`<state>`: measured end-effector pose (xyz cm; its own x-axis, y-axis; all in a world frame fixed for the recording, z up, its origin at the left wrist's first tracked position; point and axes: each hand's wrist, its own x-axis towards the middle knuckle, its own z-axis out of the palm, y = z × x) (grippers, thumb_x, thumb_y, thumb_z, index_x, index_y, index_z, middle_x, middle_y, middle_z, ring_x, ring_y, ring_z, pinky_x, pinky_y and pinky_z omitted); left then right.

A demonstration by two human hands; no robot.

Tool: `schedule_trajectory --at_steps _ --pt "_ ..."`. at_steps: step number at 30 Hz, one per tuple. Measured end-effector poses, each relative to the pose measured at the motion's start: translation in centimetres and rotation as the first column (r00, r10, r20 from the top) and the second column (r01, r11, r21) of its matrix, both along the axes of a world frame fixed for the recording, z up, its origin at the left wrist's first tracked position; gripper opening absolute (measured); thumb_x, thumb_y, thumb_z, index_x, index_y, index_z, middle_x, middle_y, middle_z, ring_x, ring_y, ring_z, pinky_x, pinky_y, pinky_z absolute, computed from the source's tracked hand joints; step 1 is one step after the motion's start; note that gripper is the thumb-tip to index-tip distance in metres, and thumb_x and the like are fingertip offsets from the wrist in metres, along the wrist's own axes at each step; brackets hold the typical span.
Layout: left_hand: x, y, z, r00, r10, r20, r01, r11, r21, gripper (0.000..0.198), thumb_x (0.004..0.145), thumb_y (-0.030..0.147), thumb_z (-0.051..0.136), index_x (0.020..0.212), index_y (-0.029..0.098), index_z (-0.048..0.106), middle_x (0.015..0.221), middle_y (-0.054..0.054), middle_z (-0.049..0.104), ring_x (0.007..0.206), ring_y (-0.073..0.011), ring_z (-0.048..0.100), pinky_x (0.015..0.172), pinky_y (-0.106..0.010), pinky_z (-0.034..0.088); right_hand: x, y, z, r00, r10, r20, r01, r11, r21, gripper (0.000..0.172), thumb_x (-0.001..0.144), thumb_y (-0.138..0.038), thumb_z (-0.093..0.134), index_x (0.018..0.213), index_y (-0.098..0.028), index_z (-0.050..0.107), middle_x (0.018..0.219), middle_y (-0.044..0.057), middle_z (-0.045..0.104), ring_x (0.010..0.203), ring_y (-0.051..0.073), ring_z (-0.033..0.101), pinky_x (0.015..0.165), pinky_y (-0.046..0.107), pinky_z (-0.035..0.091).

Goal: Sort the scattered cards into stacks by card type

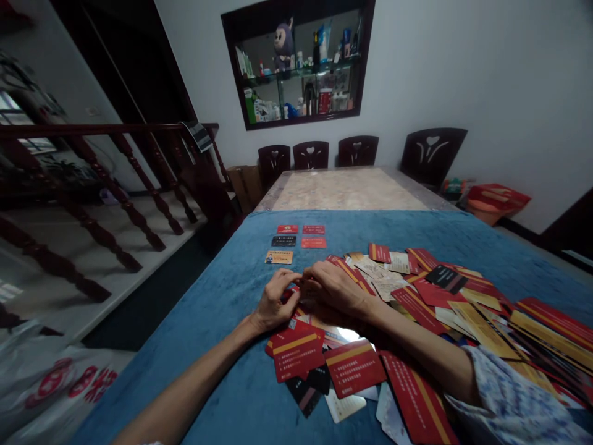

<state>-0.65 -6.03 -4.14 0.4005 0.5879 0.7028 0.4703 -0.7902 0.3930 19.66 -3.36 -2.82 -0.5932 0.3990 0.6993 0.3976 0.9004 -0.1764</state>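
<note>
My left hand (277, 301) is closed, thumb and fingers pinched around a small red and blue card (291, 292), mostly covered by the fingers. Right against it, my right hand (337, 289) has its fingers curled in, their tips meeting those of the left; what they grip is hidden. Below both hands lies a loose heap of cards, among them a red card with a yellow stripe (299, 353) and another red card (356, 369). Beyond the hands, cards lie in two short columns: an orange card (278, 257), a black card (283, 241) and several red ones.
A blue cloth (208, 321) covers the near part of the table. More cards spread to the right, with a black card (446, 279) on top. Dark chairs (311, 154) stand at the far end. A wooden railing (125, 191) and white plastic bags (60, 377) are on the left.
</note>
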Motion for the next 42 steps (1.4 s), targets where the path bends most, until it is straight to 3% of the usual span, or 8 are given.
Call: schedule_trajectory --at_steps 6,10,15,19,25,30,38,42 --pt "0.2 0.0 -0.4 0.999 0.040 -0.009 -0.040 0.997 -0.071 0.028 0.086 0.008 0.051 0.110 0.019 0.058 0.096 -0.004 0.064 0.090 -0.0158 0.062 0.082 -0.029 0.053 0.3 0.3 -0.2 0.998 -0.027 0.054 0.027 1.000 0.001 0.018 0.101 -0.025 0.044 0.091 -0.018 0.057 0.082 0.006 0.064 0.073 0.016 0.054 0.069 0.028 0.038" --pt "-0.1 0.4 -0.4 0.993 0.118 0.006 -0.117 0.989 -0.094 0.028 0.087 0.010 0.052 0.113 0.020 0.058 0.098 -0.004 0.065 0.090 -0.0160 0.063 0.083 -0.031 0.054 0.8 0.3 0.1 0.983 -0.106 0.152 0.112 0.993 -0.033 0.009 0.096 -0.023 0.051 0.099 -0.018 0.058 0.088 0.007 0.066 0.080 0.018 0.056 0.073 0.029 0.037" --pt "-0.5 1.1 -0.7 0.979 0.202 -0.009 -0.201 0.972 -0.120 0.030 0.086 0.011 0.053 0.114 0.020 0.059 0.099 -0.004 0.067 0.092 -0.0168 0.064 0.087 -0.032 0.054 1.2 0.0 0.9 0.927 -0.170 0.335 0.226 0.965 -0.135 0.038 0.083 -0.023 0.062 0.118 -0.016 0.053 0.100 0.010 0.064 0.090 0.022 0.057 0.078 0.032 0.038" --pt "-0.5 1.2 -0.7 0.971 0.235 -0.037 -0.238 0.964 -0.121 0.035 0.085 0.010 0.051 0.118 0.022 0.058 0.102 -0.004 0.067 0.094 -0.0169 0.064 0.089 -0.033 0.054 1.0 -0.3 1.4 0.900 -0.190 0.391 0.271 0.949 -0.163 0.044 0.084 -0.025 0.059 0.125 -0.015 0.049 0.104 0.010 0.060 0.092 0.022 0.055 0.081 0.033 0.038" --pt "-0.3 1.2 -0.6 0.978 0.195 -0.074 -0.203 0.971 -0.125 0.048 0.080 0.007 0.053 0.127 0.022 0.052 0.110 -0.006 0.065 0.103 -0.0192 0.061 0.096 -0.037 0.052 1.0 -0.2 1.7 0.876 -0.250 0.412 0.317 0.943 -0.102 0.042 0.085 -0.030 0.060 0.124 -0.017 0.051 0.106 0.011 0.057 0.096 0.024 0.051 0.082 0.036 0.035" --pt "0.0 1.4 -0.6 0.979 0.170 -0.109 -0.185 0.972 -0.144 0.054 0.080 0.010 0.057 0.133 0.020 0.047 0.120 -0.009 0.062 0.114 -0.0235 0.056 0.102 -0.044 0.048 1.3 0.2 2.3 0.854 -0.286 0.435 0.348 0.935 -0.068 0.043 0.082 -0.023 0.061 0.124 -0.018 0.053 0.110 0.012 0.056 0.098 0.025 0.049 0.079 0.035 0.034" --pt "0.6 3.2 0.6 0.966 0.183 -0.180 -0.207 0.971 -0.120 0.060 0.079 0.010 0.058 0.136 0.020 0.044 0.127 -0.011 0.059 0.119 -0.0262 0.054 0.105 -0.048 0.044 2.0 2.0 3.3 0.868 -0.274 0.413 0.326 0.943 -0.060 0.048 0.079 -0.018 0.066 0.125 -0.016 0.051 0.114 0.014 0.055 0.101 0.025 0.047 0.081 0.034 0.040" --pt "1.3 4.2 1.2 0.961 0.170 -0.216 -0.193 0.977 -0.086 0.059 0.080 0.012 0.058 0.137 0.021 0.044 0.123 -0.010 0.060 0.115 -0.0262 0.054 0.101 -0.047 0.045 3.1 3.2 3.2 0.883 -0.256 0.395 0.304 0.951 -0.064 0.035 0.080 -0.015 0.062 0.114 -0.012 0.055 0.105 0.014 0.059 0.095 0.025 0.048 0.083 0.037 0.043"
